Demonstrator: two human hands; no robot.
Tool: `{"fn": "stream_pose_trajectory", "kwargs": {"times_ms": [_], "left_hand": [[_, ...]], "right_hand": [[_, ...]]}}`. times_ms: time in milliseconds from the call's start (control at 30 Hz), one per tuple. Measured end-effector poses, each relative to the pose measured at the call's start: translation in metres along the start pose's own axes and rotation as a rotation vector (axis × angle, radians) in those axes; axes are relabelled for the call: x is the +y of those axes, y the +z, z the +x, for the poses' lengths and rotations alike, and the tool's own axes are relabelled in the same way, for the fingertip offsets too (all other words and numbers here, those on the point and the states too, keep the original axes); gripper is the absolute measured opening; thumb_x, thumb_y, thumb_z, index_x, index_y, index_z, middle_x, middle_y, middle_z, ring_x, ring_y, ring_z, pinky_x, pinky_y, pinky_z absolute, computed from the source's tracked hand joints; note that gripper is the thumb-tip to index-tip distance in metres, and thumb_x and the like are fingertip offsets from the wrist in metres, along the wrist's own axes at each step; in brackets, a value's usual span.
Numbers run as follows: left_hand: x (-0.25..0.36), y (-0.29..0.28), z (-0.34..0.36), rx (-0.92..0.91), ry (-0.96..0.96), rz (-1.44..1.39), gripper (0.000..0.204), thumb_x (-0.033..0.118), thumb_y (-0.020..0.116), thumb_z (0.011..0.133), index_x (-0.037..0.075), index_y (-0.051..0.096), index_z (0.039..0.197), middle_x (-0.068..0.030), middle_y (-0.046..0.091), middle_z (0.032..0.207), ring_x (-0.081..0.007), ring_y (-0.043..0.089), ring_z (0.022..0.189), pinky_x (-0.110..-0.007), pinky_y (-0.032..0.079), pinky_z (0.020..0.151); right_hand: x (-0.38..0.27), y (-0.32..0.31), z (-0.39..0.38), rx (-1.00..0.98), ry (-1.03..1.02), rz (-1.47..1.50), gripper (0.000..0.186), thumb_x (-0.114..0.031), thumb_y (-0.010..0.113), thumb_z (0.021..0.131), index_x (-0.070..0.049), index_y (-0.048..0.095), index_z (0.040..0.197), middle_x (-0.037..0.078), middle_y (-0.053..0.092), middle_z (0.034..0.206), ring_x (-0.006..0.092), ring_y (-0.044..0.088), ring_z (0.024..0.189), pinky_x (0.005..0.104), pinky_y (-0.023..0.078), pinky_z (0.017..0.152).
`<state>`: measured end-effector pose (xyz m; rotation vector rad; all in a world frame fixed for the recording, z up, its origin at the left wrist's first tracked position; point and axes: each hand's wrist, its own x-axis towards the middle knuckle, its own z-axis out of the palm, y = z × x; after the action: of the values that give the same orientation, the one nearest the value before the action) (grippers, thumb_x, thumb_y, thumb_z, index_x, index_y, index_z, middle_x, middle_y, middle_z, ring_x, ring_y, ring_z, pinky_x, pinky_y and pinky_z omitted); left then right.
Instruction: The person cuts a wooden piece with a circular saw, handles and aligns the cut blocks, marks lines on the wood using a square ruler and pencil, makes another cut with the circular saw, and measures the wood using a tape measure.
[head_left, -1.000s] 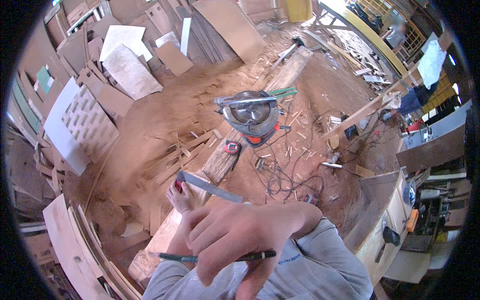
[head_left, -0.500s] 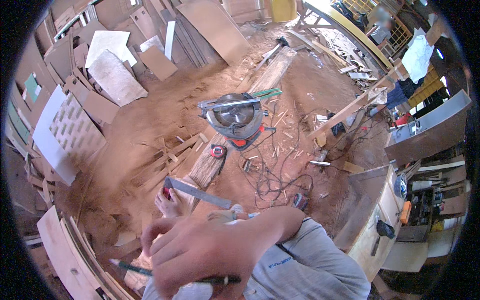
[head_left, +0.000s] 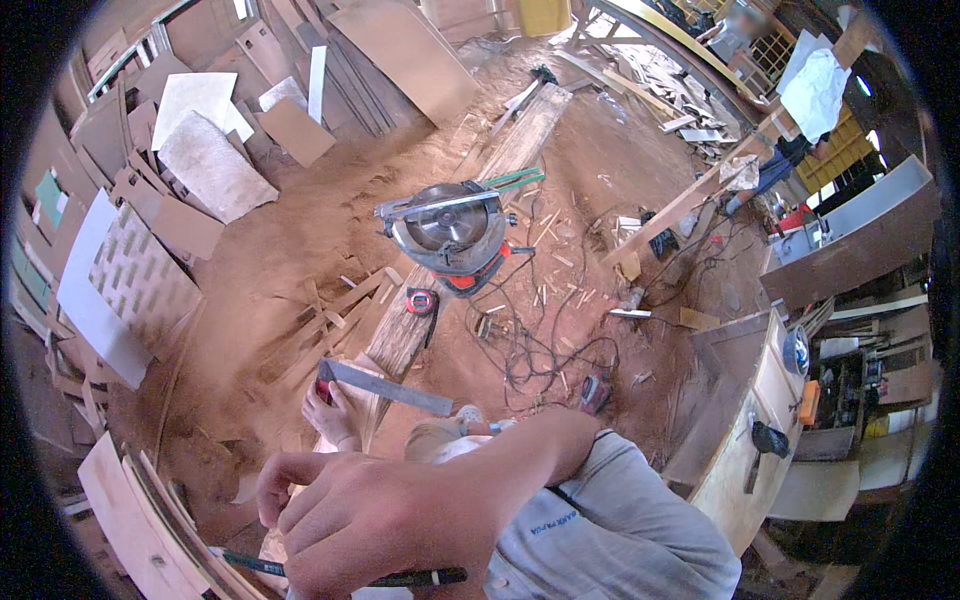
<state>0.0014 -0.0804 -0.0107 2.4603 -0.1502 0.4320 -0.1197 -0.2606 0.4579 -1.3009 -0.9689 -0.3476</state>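
My left hand (head_left: 330, 415) grips the red handle of a metal try square (head_left: 395, 392), which lies across a wooden plank (head_left: 395, 350) below me. My right hand (head_left: 370, 515) fills the lower middle, fingers curled around a dark green pencil (head_left: 425, 578) held above the plank's near end. Farther along the plank are a red tape measure (head_left: 420, 301) and a circular saw (head_left: 450, 235) with a silver disc and orange parts. Green strips (head_left: 515, 178) stick out behind the saw.
Boards and panels (head_left: 218, 162) lean at the left. Tangled cords (head_left: 540, 365) and offcuts lie on the dusty floor. A plywood box (head_left: 740, 440) stands at the right. A person (head_left: 730, 40) is in the back right, and blue-clad legs (head_left: 775, 170) show behind hanging sheets.
The view has shifted, so the scene sits farther left. My right hand has moved left and slightly down with the pencil. My left hand stays on the square.
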Motion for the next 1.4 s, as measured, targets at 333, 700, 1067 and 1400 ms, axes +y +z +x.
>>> {"fn": "stream_pose_trajectory", "kwargs": {"times_ms": [333,700,1067,1400], "left_hand": [[0.002,-0.012,-0.008,-0.022,0.007,0.016,0.04,0.034,0.07,0.101,0.005,0.066,0.129,-0.0205,0.066,0.122,-0.0407,0.06,0.115,-0.053,0.049,0.102],[-0.042,0.0,-0.003,-0.096,0.026,-0.024,0.044,0.037,0.071,0.099,0.005,0.066,0.129,-0.0197,0.068,0.118,-0.0419,0.06,0.117,-0.053,0.046,0.106],[0.0,-0.011,0.002,-0.046,-0.088,0.003,0.05,0.041,0.073,0.097,0.004,0.063,0.13,-0.02,0.063,0.126,-0.0405,0.057,0.121,-0.05,0.047,0.109],[-0.005,-0.011,-0.002,-0.044,-0.052,-0.026,0.051,0.035,0.072,0.1,0.008,0.064,0.143,-0.019,0.063,0.129,-0.0401,0.056,0.123,-0.05,0.048,0.108]], "right_hand": [[0.002,-0.017,-0.037,-0.022,0.119,0.022,0.058,-0.065,0.06,0.101,-0.008,0.067,0.092,0.004,0.057,0.077,0.0274,0.064,0.081,0.0462,0.044,0.095],[0.042,0.006,-0.056,0.031,0.353,-0.08,0.042,-0.047,0.063,0.104,-0.006,0.071,0.099,0.006,0.07,0.088,0.03,0.07,0.091,0.047,0.046,0.103],[0.144,-0.036,-0.286,0.808,1.065,-0.151,0.049,-0.04,0.039,0.119,0.002,0.065,0.121,0.011,0.073,0.087,0.018,0.07,0.077,0.0322,0.057,0.073],[0.207,-0.039,-0.285,0.526,1.006,-0.459,0.036,-0.026,0.044,0.115,0.001,0.062,0.131,0.013,0.075,0.107,0.0187,0.07,0.104,0.0336,0.054,0.095]]}}
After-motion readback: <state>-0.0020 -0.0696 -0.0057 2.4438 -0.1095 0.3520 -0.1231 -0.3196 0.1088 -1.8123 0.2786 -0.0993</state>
